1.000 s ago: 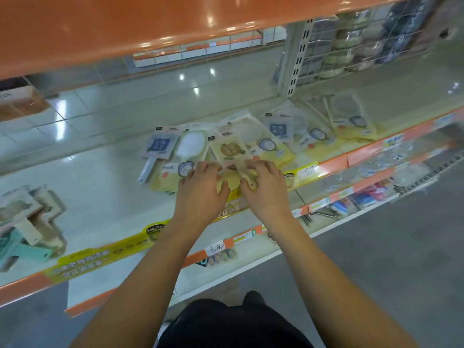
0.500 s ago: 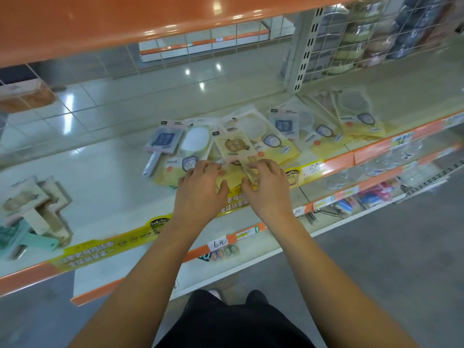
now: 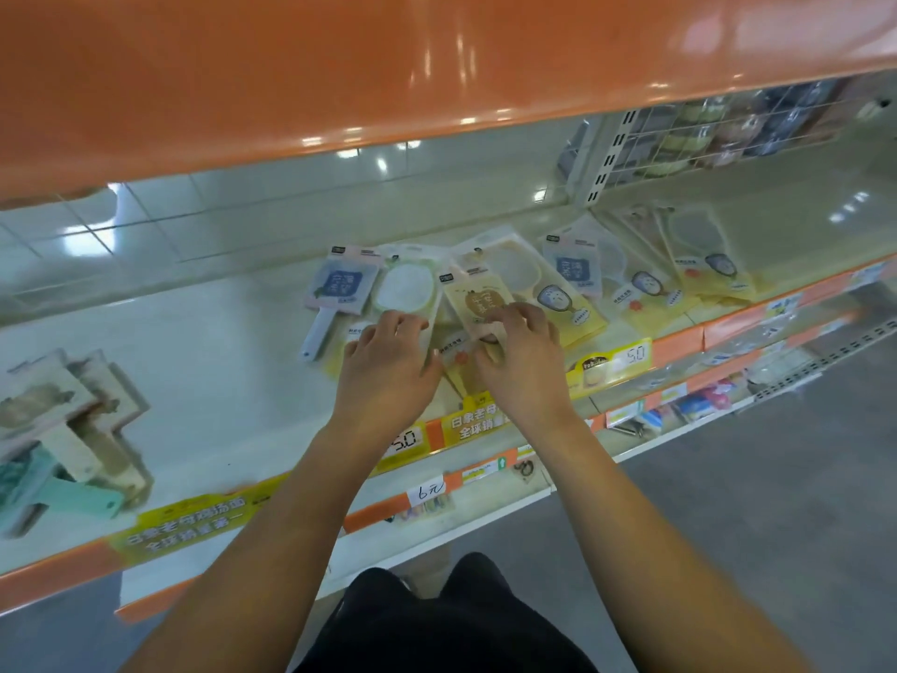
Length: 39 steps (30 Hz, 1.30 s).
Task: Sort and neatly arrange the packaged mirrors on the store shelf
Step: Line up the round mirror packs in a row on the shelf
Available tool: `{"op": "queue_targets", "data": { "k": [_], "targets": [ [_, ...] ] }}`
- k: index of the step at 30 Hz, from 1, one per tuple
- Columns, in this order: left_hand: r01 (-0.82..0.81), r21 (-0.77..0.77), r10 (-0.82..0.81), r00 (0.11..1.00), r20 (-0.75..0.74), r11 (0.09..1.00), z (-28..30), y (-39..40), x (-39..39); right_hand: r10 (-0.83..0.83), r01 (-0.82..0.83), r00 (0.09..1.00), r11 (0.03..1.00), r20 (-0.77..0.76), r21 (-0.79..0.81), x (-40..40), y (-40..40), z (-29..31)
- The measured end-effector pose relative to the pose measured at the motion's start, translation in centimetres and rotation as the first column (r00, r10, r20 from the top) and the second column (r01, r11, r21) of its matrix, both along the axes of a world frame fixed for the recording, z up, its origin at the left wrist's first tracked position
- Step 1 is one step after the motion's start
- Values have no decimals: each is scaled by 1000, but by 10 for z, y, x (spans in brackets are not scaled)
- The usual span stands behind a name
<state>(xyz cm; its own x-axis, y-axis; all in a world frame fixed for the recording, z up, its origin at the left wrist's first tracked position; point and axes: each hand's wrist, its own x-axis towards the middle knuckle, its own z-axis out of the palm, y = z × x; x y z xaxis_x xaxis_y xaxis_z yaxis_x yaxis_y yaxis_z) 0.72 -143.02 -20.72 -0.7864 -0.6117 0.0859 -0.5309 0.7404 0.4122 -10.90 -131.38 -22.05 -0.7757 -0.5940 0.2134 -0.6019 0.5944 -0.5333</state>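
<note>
Several packaged hand mirrors lie fanned out on the pale shelf point(image 3: 218, 361). My left hand point(image 3: 388, 366) presses its fingertips on a pack with a round white mirror point(image 3: 405, 288). Beside it, my right hand point(image 3: 522, 366) curls its fingers over the lower part of a yellow mirror pack point(image 3: 478, 296), with the thumb at its handle. A blue-faced mirror with a white handle point(image 3: 340, 284) lies just left of my hands. Further yellow packs point(image 3: 556, 298) and another blue mirror pack point(image 3: 575, 272) overlap to the right.
A second heap of mirrors point(image 3: 58, 420), beige and teal, sits at the shelf's far left. More yellow packs point(image 3: 704, 255) lie at the right. The orange upper shelf point(image 3: 388, 65) overhangs closely. Price labels point(image 3: 626, 357) line the front edge, with small goods point(image 3: 699, 405) on the shelf below.
Both hands have slid a little further back onto the packs, and the yellow mirror pack has shifted slightly under my right hand. The view has tilted downward.
</note>
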Motion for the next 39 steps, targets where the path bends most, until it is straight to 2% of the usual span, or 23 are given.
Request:
{"op": "queue_targets", "data": {
  "k": [11,15,24,33,39],
  "targets": [
    [5,13,-5,999,46,1000,0,-5,-13,-9,7,1000,999,28,46,-25,-19,-9],
    [-37,4,37,998,48,999,5,-2,-23,42,-49,996,994,78,98,-35,-25,-16],
    [-108,-30,110,990,94,994,10,14,-41,151,-159,986,977,71,142,-57,-20,-22],
    [-194,-98,202,976,84,976,5,36,-44,191,-191,981,981,15,16,-65,-7,-23],
    [-317,-135,324,945,35,939,8,44,-19,311,-311,950,950,23,5,-53,-17,-8]
  ]
}}
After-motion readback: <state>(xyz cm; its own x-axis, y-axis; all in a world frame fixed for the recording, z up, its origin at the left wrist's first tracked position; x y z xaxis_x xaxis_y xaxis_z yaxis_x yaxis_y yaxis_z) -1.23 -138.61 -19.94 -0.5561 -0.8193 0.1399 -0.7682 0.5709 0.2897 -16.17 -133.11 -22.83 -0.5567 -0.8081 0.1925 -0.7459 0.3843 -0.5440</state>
